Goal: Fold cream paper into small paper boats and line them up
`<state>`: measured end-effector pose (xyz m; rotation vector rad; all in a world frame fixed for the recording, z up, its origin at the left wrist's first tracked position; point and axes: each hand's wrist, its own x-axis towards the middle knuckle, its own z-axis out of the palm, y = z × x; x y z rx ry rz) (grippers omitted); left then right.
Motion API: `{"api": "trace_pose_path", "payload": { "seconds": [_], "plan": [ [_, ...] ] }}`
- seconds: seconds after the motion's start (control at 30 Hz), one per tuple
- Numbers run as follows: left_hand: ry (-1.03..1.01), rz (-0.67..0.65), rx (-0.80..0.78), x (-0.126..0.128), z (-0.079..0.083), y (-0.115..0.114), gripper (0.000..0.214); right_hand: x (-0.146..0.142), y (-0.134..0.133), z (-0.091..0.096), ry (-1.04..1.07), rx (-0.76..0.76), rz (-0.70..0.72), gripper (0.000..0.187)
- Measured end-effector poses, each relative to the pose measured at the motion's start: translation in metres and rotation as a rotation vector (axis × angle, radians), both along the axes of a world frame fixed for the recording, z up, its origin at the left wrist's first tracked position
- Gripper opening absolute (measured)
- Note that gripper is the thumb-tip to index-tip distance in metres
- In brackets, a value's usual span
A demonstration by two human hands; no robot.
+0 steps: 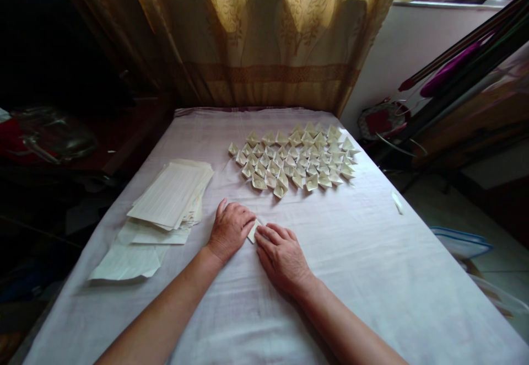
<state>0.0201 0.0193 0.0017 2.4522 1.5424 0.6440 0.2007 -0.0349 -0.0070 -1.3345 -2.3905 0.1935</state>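
Between my two hands a small piece of folded paper (253,231) lies on the cloth, partly hidden by my fingers. My left hand (232,228) grips its left edge, with the fingers curled and pressed together. From the other side my right hand (283,253) pins it down, fingers closed together on its right edge. Beyond the hands stand several small folded paper boats (289,164), set close together in rows. To the left of my left hand is a stack of printed paper sheets (165,197), its lower sheets sticking out towards me.
A pale cloth covers the table (355,277). A small white object (397,203) lies near its right edge. Past the far edge hangs a gold patterned curtain (264,39). Blue-rimmed plastic containers (460,241) are low on the right, and a clear plastic bag (58,133) is at left.
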Motion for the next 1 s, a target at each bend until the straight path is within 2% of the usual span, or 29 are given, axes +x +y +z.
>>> {"api": "trace_pose_path", "payload": {
  "seconds": [0.13, 0.4, 0.6, 0.8, 1.0],
  "plan": [
    [0.003, 0.046, -0.043, 0.005, 0.002, 0.007, 0.005, 0.000, 0.000, 0.000, 0.007, -0.006, 0.006, 0.033],
    [-0.020, 0.092, -0.046, 0.010, -0.004, 0.017, 0.008, 0.001, 0.000, 0.000, 0.019, -0.033, -0.001, 0.033],
    [-0.084, 0.021, -0.060, -0.012, -0.008, 0.022, 0.013, 0.001, 0.000, 0.002, 0.043, -0.042, -0.002, 0.032],
    [-0.085, -0.145, -0.029, -0.043, -0.010, -0.010, 0.031, 0.001, 0.003, 0.002, 0.099, -0.054, -0.023, 0.030],
    [-0.040, -0.141, 0.024, -0.033, -0.008, -0.035, 0.027, -0.005, 0.010, 0.010, 0.080, -0.059, -0.023, 0.027]
  ]
}}
